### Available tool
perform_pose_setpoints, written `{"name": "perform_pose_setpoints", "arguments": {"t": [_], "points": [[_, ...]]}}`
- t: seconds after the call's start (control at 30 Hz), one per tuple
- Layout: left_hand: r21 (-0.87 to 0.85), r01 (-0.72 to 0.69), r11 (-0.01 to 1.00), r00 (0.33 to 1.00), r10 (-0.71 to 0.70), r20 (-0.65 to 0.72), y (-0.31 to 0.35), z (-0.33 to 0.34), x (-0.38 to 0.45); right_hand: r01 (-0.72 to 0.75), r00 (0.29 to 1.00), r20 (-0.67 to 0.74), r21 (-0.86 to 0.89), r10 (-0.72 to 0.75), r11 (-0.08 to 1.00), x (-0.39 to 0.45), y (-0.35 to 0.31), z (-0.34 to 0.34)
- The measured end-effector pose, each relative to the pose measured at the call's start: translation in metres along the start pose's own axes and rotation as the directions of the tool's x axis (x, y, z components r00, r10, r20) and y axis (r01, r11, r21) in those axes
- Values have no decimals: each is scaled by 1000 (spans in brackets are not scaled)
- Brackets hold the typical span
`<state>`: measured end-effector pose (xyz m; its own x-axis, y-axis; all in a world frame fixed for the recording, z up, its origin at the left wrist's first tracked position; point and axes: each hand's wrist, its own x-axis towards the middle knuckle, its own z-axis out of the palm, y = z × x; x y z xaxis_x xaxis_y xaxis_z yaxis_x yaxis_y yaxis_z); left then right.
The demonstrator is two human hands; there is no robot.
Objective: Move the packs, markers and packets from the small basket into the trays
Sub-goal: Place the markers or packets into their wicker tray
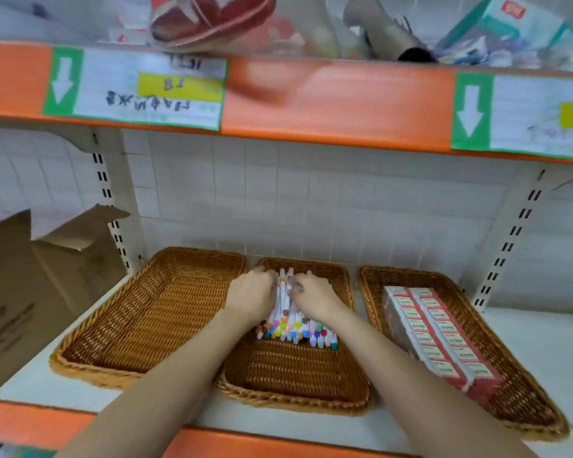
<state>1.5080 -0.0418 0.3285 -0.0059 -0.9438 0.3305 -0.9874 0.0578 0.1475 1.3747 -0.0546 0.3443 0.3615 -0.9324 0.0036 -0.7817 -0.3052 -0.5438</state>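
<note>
Our left hand (250,294) and right hand (315,297) curl over the markers (295,325), gripping them in the middle wicker tray (298,391).

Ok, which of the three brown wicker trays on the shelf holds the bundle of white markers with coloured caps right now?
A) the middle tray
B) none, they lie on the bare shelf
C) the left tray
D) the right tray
A: the white markers with coloured caps lie in the middle brown wicker tray, under the left hand and right hand; the right tray holds red-and-white packs.
</note>
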Motion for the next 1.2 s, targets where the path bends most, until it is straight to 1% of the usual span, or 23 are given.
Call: {"name": "perform_pose_setpoints", "arguments": {"t": [0.1, 0.2, 0.3, 0.37, 0.43, 0.53, 0.6, 0.67, 0.73, 0.9, 1.0, 1.1, 1.2], "points": [[-12, -11, 1000, 1000, 11, -7, 2, -1, -3, 24, 1000, 6, -14, -23, 1000, -6, 3, 0], [-17, -37, 999, 999, 37, 4, 6, -4, -9, 58, 998, 13, -119, -57, 991, -14, 9, -1], [-10, -52, 999, 998, 52, 42, 13, -7, -17, 84, 996, 43, -206, -77, 975, -26, 18, -5], [1, -70, 998, 994, 69, 81, 20, -10, -22, 105, 993, 78, -275, -86, 956, -37, 24, -10], [26, -85, 996, 986, 80, 145, 30, -12, -27, 134, 988, 125, -379, -92, 916, -54, 29, -16], [117, -72, 991, 962, 38, 272, 54, -16, -40, 149, 979, 192, -464, -65, 873, -90, 37, -30], [140, -50, 989, 927, -6, 375, 73, -20, -51, 148, 973, 228, -461, -44, 875, -115, 44, -39], [127, -38, 991, 885, -25, 466, 94, -24, -62, 130, 970, 243, -455, -18, 881, -137, 54, -48], [103, -51, 993, 859, -9, 511, 116, -29, -73, 109, 972, 236, -455, 2, 884, -157, 64, -57], [31, -94, 995, 831, 61, 553, 174, -40, -103, 51, 979, 201, -460, 48, 887, -204, 98, -78], [12, -133, 991, 827, 104, 553, 211, -42, -117, 9, 984, 164, -445, 71, 895, -233, 122, -91], [3, -168, 986, 827, 140, 544, 251, -39, -128, -26, 991, 104, -436, 78, 900, -265, 147, -105], [-2, -242, 970, 807, 202, 555, 293, -33, -140, -87, 993, 41, -413, 114, 907, -299, 180, -116]]}}
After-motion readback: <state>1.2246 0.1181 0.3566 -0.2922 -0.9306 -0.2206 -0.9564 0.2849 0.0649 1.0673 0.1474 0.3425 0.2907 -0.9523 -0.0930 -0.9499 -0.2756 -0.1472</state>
